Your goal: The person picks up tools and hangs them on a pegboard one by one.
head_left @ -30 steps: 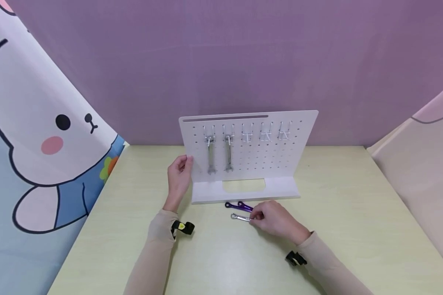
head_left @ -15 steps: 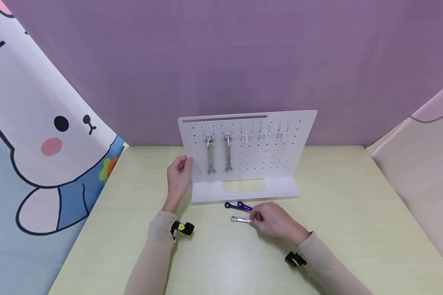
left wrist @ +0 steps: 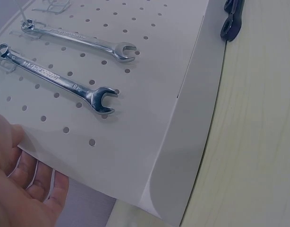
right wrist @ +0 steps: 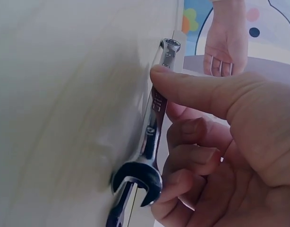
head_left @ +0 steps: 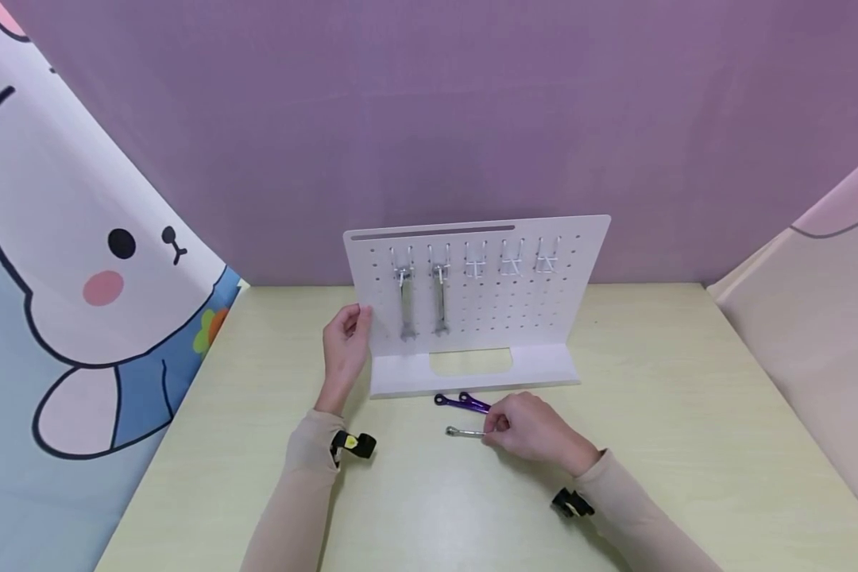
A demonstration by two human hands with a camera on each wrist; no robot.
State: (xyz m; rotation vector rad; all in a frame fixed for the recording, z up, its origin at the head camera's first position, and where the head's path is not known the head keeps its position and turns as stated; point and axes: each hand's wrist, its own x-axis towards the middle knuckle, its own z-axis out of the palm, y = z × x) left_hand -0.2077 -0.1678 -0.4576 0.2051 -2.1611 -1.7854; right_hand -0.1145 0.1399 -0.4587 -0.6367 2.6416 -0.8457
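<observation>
My right hand (head_left: 532,427) pinches a silver combination wrench (head_left: 466,433) between thumb and fingers, just in front of the pegboard's base. In the right wrist view the open end of that wrench (right wrist: 138,177) points down and its ring end is at the top. Purple wrenches (head_left: 461,403) lie on the table beside this hand, partly hidden by it. My left hand (head_left: 345,347) holds the left edge of the white pegboard (head_left: 500,310), thumb on the front face. Two silver wrenches (left wrist: 55,78) hang by their ring ends from hooks on the board.
Several wire hooks (head_left: 511,258) without tools line the upper right of the board. The board stands on a pale wooden table (head_left: 672,397), with a purple backdrop (head_left: 472,119) behind. A cartoon-print cloth (head_left: 79,238) hangs at the left.
The silver wrench in my right hand has turned about its length, so its ring end now shows more edge-on. My left hand stays on the board's edge.
</observation>
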